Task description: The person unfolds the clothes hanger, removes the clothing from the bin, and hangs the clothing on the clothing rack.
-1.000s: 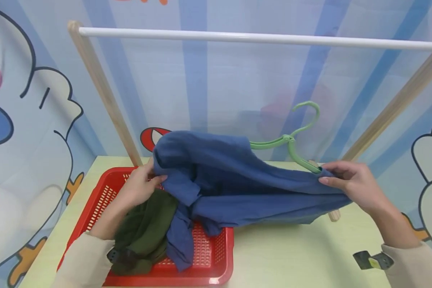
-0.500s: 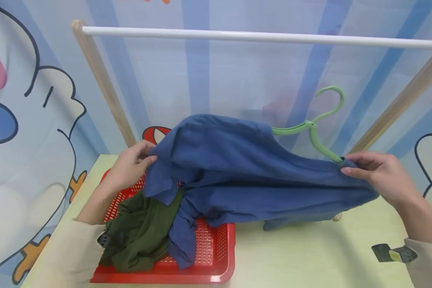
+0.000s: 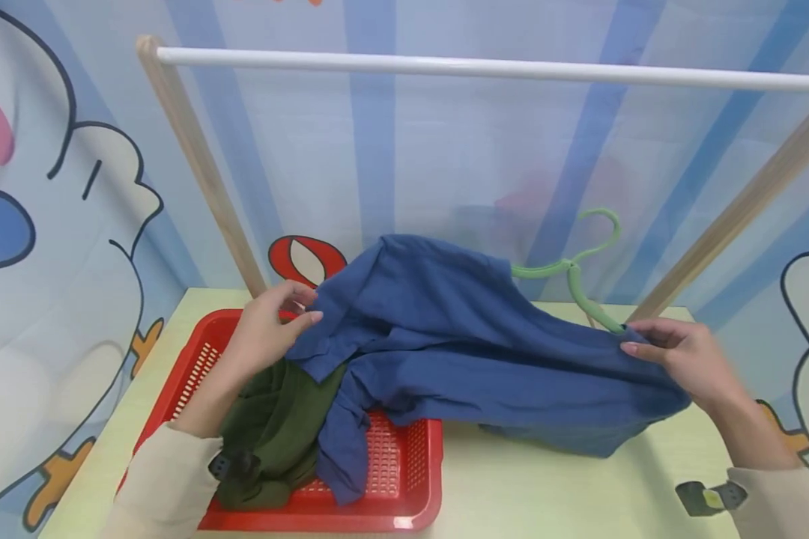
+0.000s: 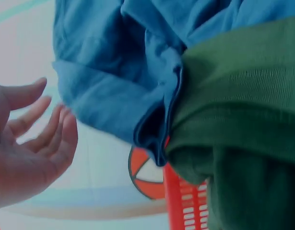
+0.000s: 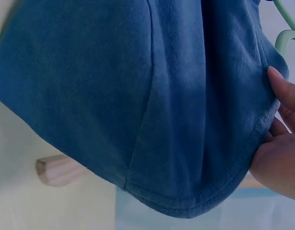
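A blue shirt (image 3: 445, 329) with sleeves hangs stretched sideways over a green clothes hanger (image 3: 583, 296), whose hook and part of both arms show at the neckline. My right hand (image 3: 684, 363) pinches the shirt at the hanger's right arm end, thumb on the front of the cloth. Just off the shirt's left sleeve is my left hand (image 3: 270, 329), fingers loosely bent and holding nothing. In the left wrist view a gap shows between that hand (image 4: 37, 139) and the sleeve (image 4: 109, 100). The hanger's left arm end is hidden inside the shirt.
Below the left hand stands a red basket (image 3: 431, 479) with a dark green garment (image 3: 276, 434) in it; the shirt's lower sleeve droops into it. Behind is a rack with a white rail (image 3: 472, 67) and wooden legs (image 3: 205, 172) on a pale table (image 3: 532, 486).
The left hand has let go of the sleeve it held. The right hand, shirt and hanger moved up and right, then came back down and slightly left.
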Demonstrator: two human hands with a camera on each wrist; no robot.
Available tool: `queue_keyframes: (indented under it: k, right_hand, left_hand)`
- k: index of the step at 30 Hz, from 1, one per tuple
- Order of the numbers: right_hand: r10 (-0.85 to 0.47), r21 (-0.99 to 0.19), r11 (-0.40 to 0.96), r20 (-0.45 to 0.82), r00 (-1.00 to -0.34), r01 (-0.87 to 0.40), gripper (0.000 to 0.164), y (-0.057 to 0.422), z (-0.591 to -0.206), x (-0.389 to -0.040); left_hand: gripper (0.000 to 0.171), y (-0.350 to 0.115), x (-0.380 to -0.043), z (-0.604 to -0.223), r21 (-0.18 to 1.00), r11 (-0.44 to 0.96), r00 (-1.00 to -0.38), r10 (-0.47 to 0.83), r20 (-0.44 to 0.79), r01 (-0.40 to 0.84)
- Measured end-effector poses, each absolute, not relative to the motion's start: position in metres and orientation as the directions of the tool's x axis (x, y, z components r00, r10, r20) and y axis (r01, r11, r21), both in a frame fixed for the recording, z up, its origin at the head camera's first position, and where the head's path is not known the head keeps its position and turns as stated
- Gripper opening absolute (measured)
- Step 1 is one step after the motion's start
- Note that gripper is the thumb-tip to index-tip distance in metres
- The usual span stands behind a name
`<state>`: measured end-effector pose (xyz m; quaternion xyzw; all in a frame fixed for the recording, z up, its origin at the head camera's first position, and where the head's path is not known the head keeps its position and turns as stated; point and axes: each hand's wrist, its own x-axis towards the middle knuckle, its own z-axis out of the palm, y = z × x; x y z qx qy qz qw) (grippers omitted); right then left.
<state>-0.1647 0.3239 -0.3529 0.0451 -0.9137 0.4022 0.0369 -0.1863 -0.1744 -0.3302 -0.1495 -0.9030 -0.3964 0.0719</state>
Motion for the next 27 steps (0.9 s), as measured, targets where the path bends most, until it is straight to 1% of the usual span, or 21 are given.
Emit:
queue_keyframes:
  k: [2, 5, 8, 11, 15, 21, 24, 27]
  right_hand:
    - [-0.049, -0.741, 0.662, 0.108, -0.993, -0.113, 0.038, 0.324, -0.357, -0.165]
    - [-0.052, -0.757, 0.639, 0.131, -0.990, -0.133, 0.034, 0.322, -0.363, -0.165]
    - [-0.058, -0.768, 0.625, 0.136, -0.989, -0.142, 0.033, 0.320, -0.366, -0.166]
    - [-0.052, -0.765, 0.632, 0.118, -0.992, -0.124, 0.036, 0.319, -0.367, -0.167]
    - [-0.047, -0.755, 0.648, 0.094, -0.994, -0.102, 0.040, 0.320, -0.369, -0.167]
    - [-0.054, -0.752, 0.653, 0.074, -0.996, -0.091, 0.040, 0.318, -0.371, -0.166]
    - [-0.057, -0.748, 0.658, 0.065, -0.996, -0.087, 0.040, 0.318, -0.372, -0.166]
    - [-0.062, -0.746, 0.660, 0.059, -0.996, -0.085, 0.039, 0.319, -0.374, -0.165]
  left_hand:
    - [0.021, -0.166, -0.186, -0.334, 0.682, 0.640, -0.932, 0.297, 0.206, 0.354]
    - [0.024, -0.153, -0.187, -0.343, 0.667, 0.642, -0.896, 0.435, 0.088, 0.377]
    - [0.032, -0.143, -0.191, -0.357, 0.650, 0.668, -0.871, 0.491, -0.017, 0.364]
    - [0.038, -0.136, -0.196, -0.369, 0.637, 0.695, -0.876, 0.477, -0.063, 0.333]
    - [0.040, -0.129, -0.204, -0.379, 0.624, 0.716, -0.881, 0.465, -0.093, 0.312]
    - [0.046, -0.122, -0.208, -0.385, 0.599, 0.753, -0.866, 0.464, -0.186, 0.274]
    - [0.045, -0.120, -0.208, -0.387, 0.591, 0.765, -0.866, 0.453, -0.211, 0.256]
    - [0.041, -0.119, -0.207, -0.389, 0.593, 0.764, -0.877, 0.441, -0.192, 0.254]
